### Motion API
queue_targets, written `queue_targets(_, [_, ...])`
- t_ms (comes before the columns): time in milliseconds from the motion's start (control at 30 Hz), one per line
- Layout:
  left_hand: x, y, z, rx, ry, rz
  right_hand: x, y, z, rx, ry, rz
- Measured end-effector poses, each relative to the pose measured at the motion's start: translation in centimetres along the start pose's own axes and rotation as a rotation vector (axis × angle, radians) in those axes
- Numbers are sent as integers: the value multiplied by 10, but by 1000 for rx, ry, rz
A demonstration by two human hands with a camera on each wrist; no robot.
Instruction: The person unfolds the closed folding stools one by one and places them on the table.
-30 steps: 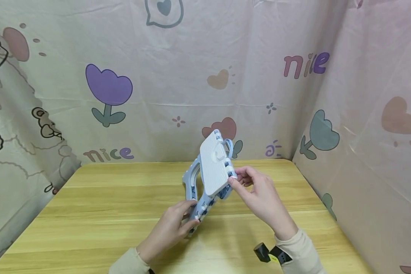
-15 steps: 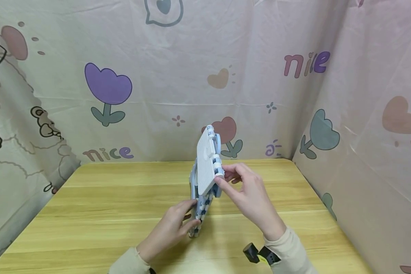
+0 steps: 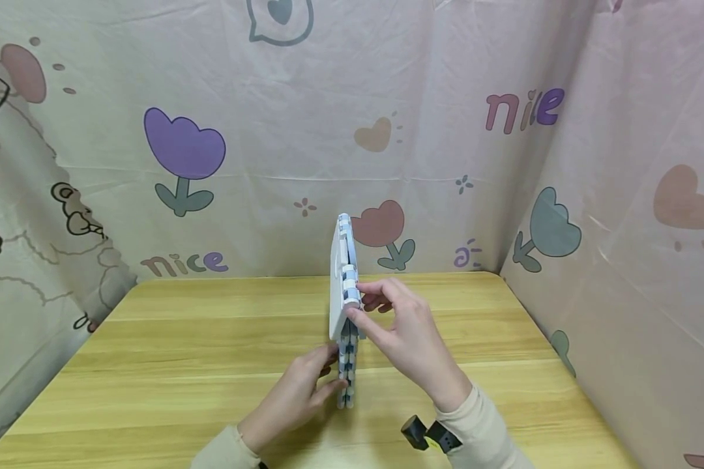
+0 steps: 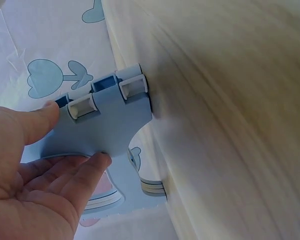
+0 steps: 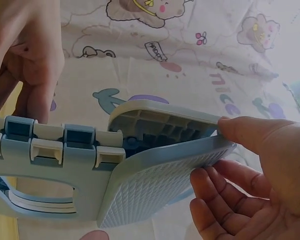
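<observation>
A pale blue and white plastic folding stool [image 3: 336,286] stands on edge, almost fully folded and seen end-on in the head view. My left hand [image 3: 293,394] grips its leg panel [image 4: 105,120]; in the left wrist view the thumb is on the hinged edge and the fingers reach the opening. Higher up, my right hand [image 3: 407,332] pinches the top's two halves at their edge. The right wrist view shows the textured top half [image 5: 155,175] angled against the white half [image 5: 165,112], a narrow wedge between them. The stool's far side is hidden.
A wooden table [image 3: 211,365] lies beneath the stool and both hands. Printed cloth [image 3: 270,130] hangs behind and along both sides. A black wrist device [image 3: 431,435] is strapped at the right sleeve.
The stool has turned from showing its broad white top to nearly edge-on, its halves folding closer. My right hand moved left with it; the left hand stayed nearly in place.
</observation>
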State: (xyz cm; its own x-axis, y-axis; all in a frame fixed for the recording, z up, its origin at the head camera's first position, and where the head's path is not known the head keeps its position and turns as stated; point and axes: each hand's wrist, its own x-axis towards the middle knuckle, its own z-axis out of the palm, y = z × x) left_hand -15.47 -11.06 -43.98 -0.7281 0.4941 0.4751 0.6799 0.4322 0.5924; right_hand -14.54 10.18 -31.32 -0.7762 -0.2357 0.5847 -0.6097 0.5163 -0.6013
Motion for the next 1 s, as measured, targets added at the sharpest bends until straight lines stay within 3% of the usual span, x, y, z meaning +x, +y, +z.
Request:
queue_targets(233, [0, 1, 0, -28, -17, -23, -2, 6, 1, 21, -41, 9])
queue_targets(467, [-1, 1, -1, 20, -7, -24, -7, 31, 7, 74, -230, 124])
queue_targets(667, [-2, 2, -3, 35, -20, -34, -18, 58, 19, 63, -344, 205])
queue_targets(833, [-1, 2, -4, 58, -25, -34, -26, 74, 33, 38, -444, 166])
queue_targets(1000, [0, -1, -4, 75, -14, -18, -28, 79, 39, 56, -451, 121])
